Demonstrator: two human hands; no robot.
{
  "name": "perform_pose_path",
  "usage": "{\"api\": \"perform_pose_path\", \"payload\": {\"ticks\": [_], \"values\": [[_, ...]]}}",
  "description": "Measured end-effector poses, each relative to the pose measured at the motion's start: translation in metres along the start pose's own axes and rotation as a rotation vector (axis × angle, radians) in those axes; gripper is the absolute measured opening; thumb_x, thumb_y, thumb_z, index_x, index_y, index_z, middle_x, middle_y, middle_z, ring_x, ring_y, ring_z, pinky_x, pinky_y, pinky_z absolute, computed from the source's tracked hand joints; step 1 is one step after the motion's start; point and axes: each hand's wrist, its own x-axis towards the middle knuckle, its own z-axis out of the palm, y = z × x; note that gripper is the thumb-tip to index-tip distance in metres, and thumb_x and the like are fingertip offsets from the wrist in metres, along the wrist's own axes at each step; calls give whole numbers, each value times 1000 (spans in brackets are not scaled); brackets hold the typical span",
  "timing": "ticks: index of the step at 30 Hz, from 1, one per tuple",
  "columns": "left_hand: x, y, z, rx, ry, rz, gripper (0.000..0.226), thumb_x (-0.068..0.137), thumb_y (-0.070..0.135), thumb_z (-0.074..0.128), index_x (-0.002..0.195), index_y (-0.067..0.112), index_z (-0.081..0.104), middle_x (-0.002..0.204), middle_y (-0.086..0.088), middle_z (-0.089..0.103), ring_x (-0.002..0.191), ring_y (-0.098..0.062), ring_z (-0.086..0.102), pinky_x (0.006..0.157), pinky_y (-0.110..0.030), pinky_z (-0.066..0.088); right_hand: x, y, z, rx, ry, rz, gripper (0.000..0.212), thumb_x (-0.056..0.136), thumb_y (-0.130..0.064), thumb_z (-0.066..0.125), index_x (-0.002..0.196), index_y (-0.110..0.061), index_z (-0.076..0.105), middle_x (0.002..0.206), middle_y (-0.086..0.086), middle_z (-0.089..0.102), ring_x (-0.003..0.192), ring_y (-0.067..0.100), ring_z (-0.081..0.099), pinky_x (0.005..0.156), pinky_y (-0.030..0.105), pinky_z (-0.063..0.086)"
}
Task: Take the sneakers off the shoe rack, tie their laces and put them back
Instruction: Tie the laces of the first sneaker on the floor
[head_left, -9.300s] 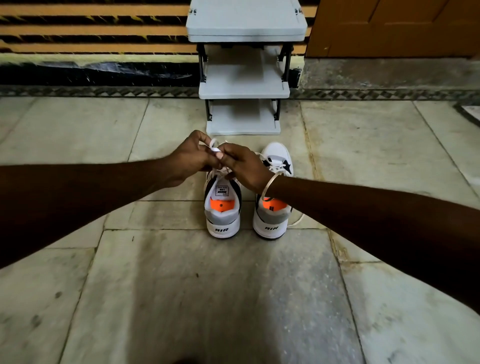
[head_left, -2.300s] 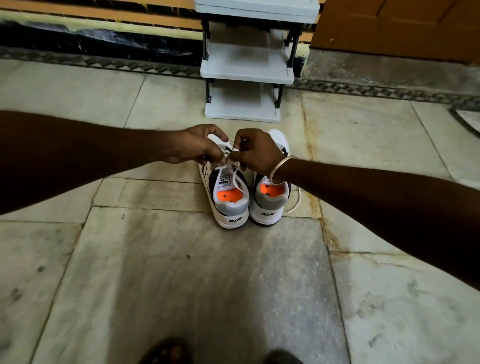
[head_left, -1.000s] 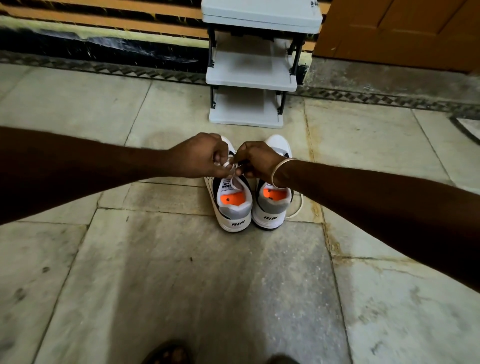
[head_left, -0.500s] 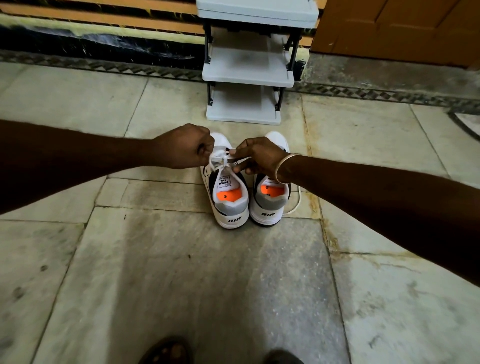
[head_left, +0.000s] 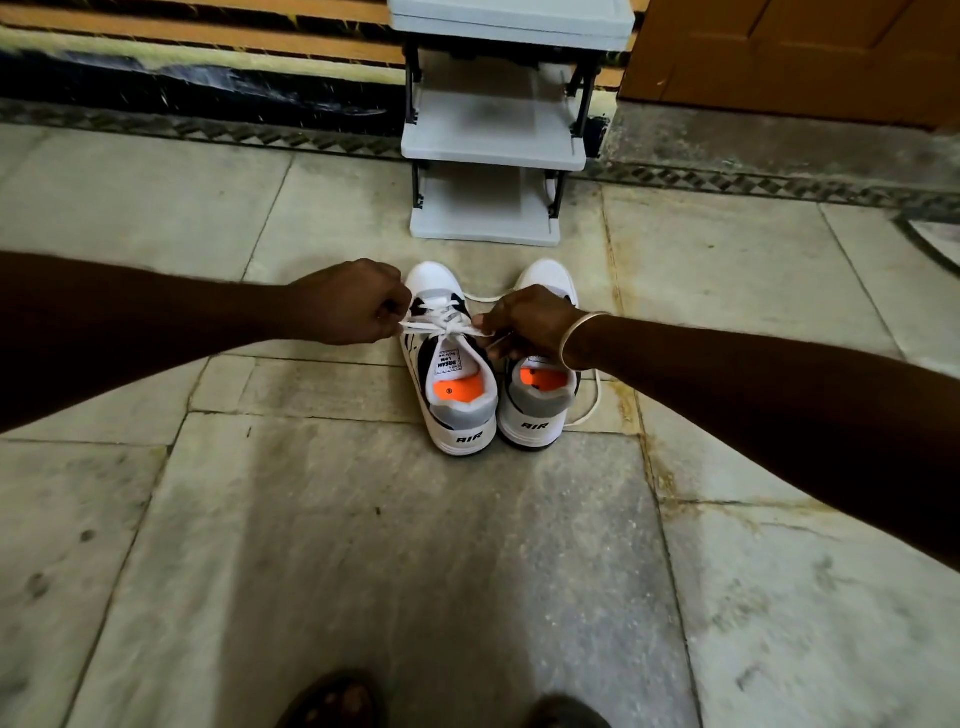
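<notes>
Left hand (head_left: 347, 302): fist closed on lace (head_left: 435, 327), fingertips hidden.
Right hand (head_left: 524, 320): pinching the lace's other end (covers 3 o'clock sneaker (head_left: 540, 405)).
Rack (head_left: 493, 150): 12 o'clock, top cropped.

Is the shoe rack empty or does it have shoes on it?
Empty. The shoe rack shows bare shelves; both sneakers stand on the floor.

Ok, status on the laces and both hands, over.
Left hand and right hand both shut on left sneaker lace ends, pulling knot apart sideways. Right sneaker lace loose on floor. Shoe rack empty, path clear.
</notes>
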Motion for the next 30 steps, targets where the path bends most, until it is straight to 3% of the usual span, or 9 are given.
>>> {"api": "perform_pose_path", "payload": {"ticks": [2, 4, 8, 13, 16, 18, 22, 25, 30], "values": [[2, 1, 3, -84, -11, -39, 13, 80, 18, 75, 83, 11, 65, 79, 1, 55, 66, -11, 58, 61, -24, 39, 0, 1, 1, -8, -9, -29, 7, 87, -3, 70, 88, -1, 63, 85, 19, 71, 54, 20, 67, 45, 23, 52], [4, 5, 5, -279, -39, -123, 20, 79, 9, 76, 88, 11, 58, 85, -2, 66, 62, -4, 65, 62, -16, 49, 2, 2, 0, -19, -9, -68, 17, 85, 6, 67, 83, -6, 56, 78, 15, 72, 53, 21, 67, 46, 27, 54], [6, 15, 6, -710, -159, -337, 31, 79, 3, 78, 101, 3, 56, 85, -20, 74, 77, -37, 74, 74, -44, 63, 4, 1, 3, -116, -34, -136, 14, 85, 6, 67, 85, -7, 62, 71, 9, 72, 55, 22, 69, 54, 34, 58], [6, 16, 7, -821, -158, -419, 23, 78, -1, 78, 98, -8, 68, 80, -24, 72, 65, -27, 72, 63, -30, 64, 6, -1, 6, -341, -6, -259, 12, 83, -5, 76, 76, -11, 68, 69, 9, 69, 64, 27, 71, 67, 39, 61], [8, 10, 7, -758, -134, -416, 17, 77, -4, 79, 93, -7, 73, 71, -17, 72, 55, -15, 70, 56, -22, 60, 6, -3, 5, -552, 19, -346, 8, 81, -12, 79, 84, -9, 72, 71, 6, 70, 47, 4, 65, 56, 16, 55], [8, 9, 5, -630, -145, -346, 16, 77, -3, 78, 93, -3, 76, 75, -18, 74, 52, -9, 68, 57, -16, 58, 4, -7, 3, -780, 24, -450, 15, 84, -17, 76, 94, -6, 75, 79, 5, 72, 50, 2, 64, 54, 9, 46], [9, 13, -1, -136, -183, -60, 16, 81, 0, 71, 93, 6, 79, 86, -9, 78, 64, -2, 65, 58, -6, 41, 2, -10, 4, -1281, 7, -651, 17, 90, -16, 62, 99, -7, 74, 98, 17, 70, 92, 34, 65, 70, 29, 41], [9, 9, -5, 149, -167, 52, 16, 78, 0, 64, 84, 10, 75, 86, -12, 71, 81, -27, 66, 65, -24, 40, 1, -14, 0, -1399, 32, -627, 18, 87, -10, 60, 100, -8, 72, 103, 17, 65, 97, 35, 62, 69, 28, 35], [7, 8, -8, 363, -171, 83, 18, 78, 2, 59, 88, 10, 71, 88, -12, 64, 82, -30, 63, 63, -27, 33, -3, -20, -7, -1450, 54, -569, 20, 82, -6, 61, 99, -7, 72, 106, 16, 65, 100, 34, 61, 68, 28, 33]]}}
